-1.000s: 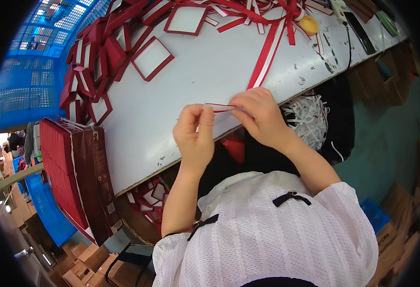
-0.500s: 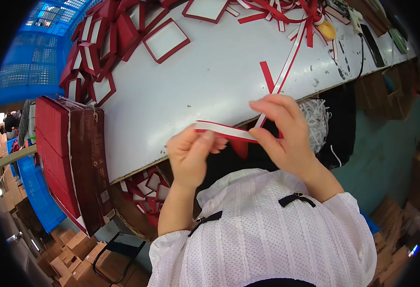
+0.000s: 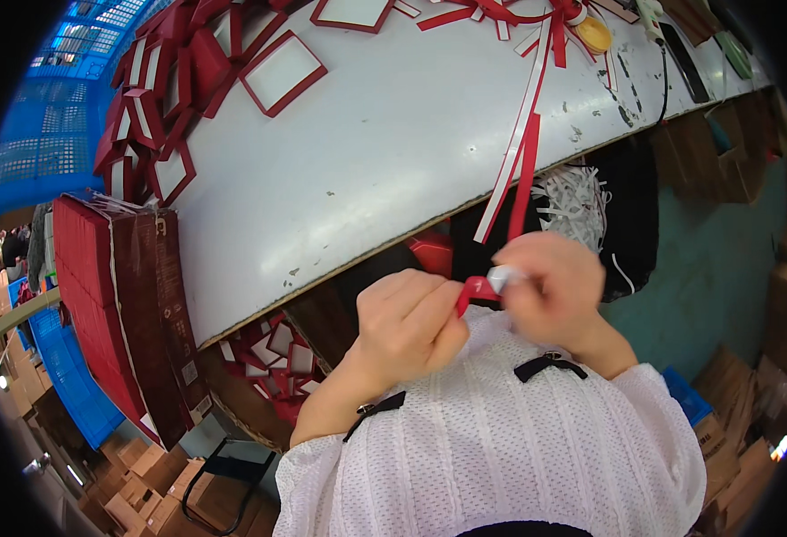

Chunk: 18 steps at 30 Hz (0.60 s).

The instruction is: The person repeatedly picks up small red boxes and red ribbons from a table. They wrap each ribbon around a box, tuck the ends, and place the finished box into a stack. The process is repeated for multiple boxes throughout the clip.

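Note:
Close to my chest, below the table's front edge, both hands work on a red strip (image 3: pixel 478 288) with a pale side. My left hand (image 3: pixel 411 327) is closed around one end of it, knuckles up. My right hand (image 3: pixel 556 286) is closed at the other end, where a pale, shiny part shows; this hand is smeared by motion. Most of the strip is hidden in the fingers. Just beyond my right hand, a long white-and-red strip (image 3: pixel 514 157) and a plain red strip (image 3: pixel 525 174) hang over the table edge.
Shallow red frames with white insides (image 3: pixel 283 73) pile up at the table's far left. A red-brown carton (image 3: pixel 134 313) stands left of the white table (image 3: pixel 358 152). Loose red strips, a yellow tape roll (image 3: pixel 593 35) and a black phone-like slab (image 3: pixel 684 63) lie far right. White shreds (image 3: pixel 573 206) fill a black bag.
Both hands have drawn nearer my chest and closer together. The strip stretched between them is now bunched up. The long strips now hang free over the table edge.

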Each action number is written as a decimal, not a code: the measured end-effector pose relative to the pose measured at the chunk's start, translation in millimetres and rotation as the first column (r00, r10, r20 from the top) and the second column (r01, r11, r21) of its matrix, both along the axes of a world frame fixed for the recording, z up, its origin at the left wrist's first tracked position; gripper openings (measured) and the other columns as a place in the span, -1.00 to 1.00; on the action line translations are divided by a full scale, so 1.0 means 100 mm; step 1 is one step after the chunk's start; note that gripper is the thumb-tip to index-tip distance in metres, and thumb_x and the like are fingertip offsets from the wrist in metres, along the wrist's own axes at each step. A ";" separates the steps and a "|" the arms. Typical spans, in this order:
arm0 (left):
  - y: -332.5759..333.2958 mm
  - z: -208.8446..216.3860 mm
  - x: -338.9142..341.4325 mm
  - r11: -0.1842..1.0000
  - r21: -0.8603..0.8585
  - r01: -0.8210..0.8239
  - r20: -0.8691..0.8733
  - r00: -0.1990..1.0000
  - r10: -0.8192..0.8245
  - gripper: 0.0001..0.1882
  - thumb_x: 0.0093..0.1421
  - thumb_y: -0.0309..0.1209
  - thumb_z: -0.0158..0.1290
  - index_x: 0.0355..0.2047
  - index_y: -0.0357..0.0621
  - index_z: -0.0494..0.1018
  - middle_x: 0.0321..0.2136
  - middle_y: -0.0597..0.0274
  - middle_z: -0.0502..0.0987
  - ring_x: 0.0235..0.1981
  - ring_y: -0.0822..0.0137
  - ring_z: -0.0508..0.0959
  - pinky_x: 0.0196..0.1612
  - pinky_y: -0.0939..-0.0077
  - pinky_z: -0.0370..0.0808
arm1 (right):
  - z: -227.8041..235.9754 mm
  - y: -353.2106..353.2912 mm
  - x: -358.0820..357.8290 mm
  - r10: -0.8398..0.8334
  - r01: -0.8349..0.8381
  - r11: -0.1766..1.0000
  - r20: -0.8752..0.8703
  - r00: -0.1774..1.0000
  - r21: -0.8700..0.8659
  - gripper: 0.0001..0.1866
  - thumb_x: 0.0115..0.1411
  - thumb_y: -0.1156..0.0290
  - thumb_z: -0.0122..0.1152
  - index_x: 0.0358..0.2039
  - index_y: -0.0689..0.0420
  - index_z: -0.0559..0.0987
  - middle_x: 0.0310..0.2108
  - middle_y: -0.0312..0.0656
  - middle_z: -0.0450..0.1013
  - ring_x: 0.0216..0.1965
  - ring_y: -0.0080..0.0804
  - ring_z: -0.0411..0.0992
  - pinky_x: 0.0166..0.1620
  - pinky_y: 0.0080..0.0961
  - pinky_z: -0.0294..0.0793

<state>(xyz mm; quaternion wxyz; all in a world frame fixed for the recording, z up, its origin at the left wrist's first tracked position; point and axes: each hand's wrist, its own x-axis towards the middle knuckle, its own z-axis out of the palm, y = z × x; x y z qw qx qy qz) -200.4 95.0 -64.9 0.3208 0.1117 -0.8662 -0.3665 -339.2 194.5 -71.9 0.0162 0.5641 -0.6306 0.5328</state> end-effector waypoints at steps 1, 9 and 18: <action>0.01 -0.02 0.05 0.998 0.053 -0.033 -0.031 0.999 0.035 -0.90 -0.21 -0.62 -0.03 -0.58 -0.28 0.40 -0.69 0.14 0.37 -0.71 0.24 0.39 -0.65 0.53 0.32 | 0.00 0.11 -0.02 -0.063 0.039 0.998 0.523 0.850 0.057 -0.96 -0.01 0.52 -0.02 -0.50 0.16 0.42 -0.63 -0.29 0.35 -0.76 -0.54 0.24 -0.67 -0.68 0.22; -0.30 -0.26 0.88 0.365 0.918 0.154 -0.331 0.804 0.493 -0.82 -0.06 -0.42 -0.09 -0.70 -0.27 0.29 -0.71 0.14 0.31 -0.69 0.37 0.27 -0.62 0.54 0.22 | -1.64 1.51 -1.46 -0.004 0.491 0.851 0.937 -0.349 0.186 -0.81 0.13 0.52 -0.19 -0.34 0.36 0.39 -0.35 0.00 0.42 -0.35 -0.32 0.44 -0.33 -0.56 0.50; -0.53 0.00 1.25 0.363 0.848 0.385 -0.502 0.803 0.321 -0.77 -0.05 -0.43 -0.13 -0.79 -0.09 0.13 -0.80 0.37 0.17 -0.78 0.49 0.14 -0.68 0.58 0.10 | -1.61 1.28 -1.49 -0.835 0.721 0.518 0.090 0.543 0.459 -0.44 -0.02 0.61 -0.04 0.07 0.24 0.15 -0.09 -0.03 0.25 -0.06 -0.26 0.28 -0.05 -0.52 0.27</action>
